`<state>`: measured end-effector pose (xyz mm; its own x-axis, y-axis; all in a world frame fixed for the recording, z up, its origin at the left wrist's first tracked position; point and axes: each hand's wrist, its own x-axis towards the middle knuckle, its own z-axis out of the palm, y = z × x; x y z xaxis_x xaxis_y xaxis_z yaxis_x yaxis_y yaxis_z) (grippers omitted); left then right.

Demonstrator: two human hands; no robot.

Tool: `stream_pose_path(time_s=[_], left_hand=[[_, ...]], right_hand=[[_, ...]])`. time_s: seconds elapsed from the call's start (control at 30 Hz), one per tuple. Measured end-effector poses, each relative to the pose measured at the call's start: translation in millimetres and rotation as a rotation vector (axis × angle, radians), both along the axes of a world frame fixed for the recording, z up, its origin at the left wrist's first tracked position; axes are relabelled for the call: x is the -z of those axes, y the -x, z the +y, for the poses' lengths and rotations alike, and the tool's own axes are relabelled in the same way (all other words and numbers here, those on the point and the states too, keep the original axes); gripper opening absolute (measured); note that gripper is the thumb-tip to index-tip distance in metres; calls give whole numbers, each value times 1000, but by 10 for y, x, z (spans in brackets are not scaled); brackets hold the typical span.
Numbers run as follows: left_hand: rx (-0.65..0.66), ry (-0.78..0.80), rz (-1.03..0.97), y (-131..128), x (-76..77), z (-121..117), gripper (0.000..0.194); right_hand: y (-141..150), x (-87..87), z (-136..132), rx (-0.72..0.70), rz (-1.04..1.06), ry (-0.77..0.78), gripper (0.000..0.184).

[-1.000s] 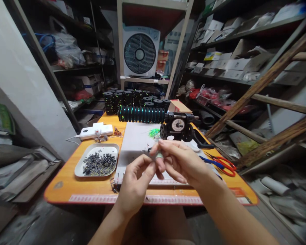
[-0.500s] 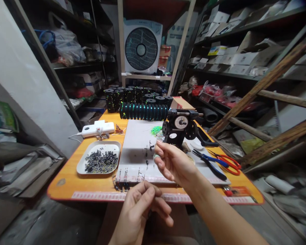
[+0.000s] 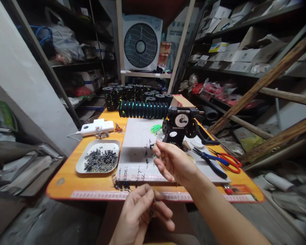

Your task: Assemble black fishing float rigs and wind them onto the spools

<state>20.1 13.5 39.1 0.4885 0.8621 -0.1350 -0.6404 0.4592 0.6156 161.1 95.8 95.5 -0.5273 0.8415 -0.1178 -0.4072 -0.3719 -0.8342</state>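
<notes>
My left hand (image 3: 144,214) is in front of the table's near edge, thumb and forefinger pinched on a small dark piece (image 3: 152,208) that hangs by the curled fingers. Higher and to the right, my right hand (image 3: 169,160) has its thumb and fingertips pressed together; whatever is between them is too fine to make out. Beneath it lies a white board (image 3: 134,136) with several small black pieces (image 3: 147,161) on it. More black pieces with thin stems (image 3: 121,183) sit along the board's near edge. A black hand-cranked winder (image 3: 180,124) carrying ridged dark spools (image 3: 142,109) stands beyond my right hand.
At left, a white tray (image 3: 79,167) holds many small dark parts, with a power strip (image 3: 98,127) behind. Blue-handled pliers (image 3: 211,160) and red-handled scissors (image 3: 231,162) lie at right. Stacked spools (image 3: 129,93) and a box fan (image 3: 140,44) stand behind; a wooden ladder (image 3: 267,81) leans at right.
My left hand has turned slightly, so the small dark piece at its fingers now shows. My right hand stays almost in place, still pinched. The view has shifted a little.
</notes>
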Motion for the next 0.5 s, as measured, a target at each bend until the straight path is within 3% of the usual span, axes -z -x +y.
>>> stream_pose_path(time_s=[0.1, 0.3, 0.4, 0.5], left_hand=[[-23, -16, 19, 15, 23, 2, 20], [-193, -76, 164, 53, 61, 139, 17], [-185, -91, 216, 55, 80, 193, 17], [-197, -121, 289, 58, 117, 172, 18]], right_hand=[[-34, 26, -15, 67, -151, -127, 33], [-55, 69, -33, 541, -594, -567, 34], [14, 58, 67, 595, -805, -715, 35], [97, 61, 266, 551, -909, -736, 36]])
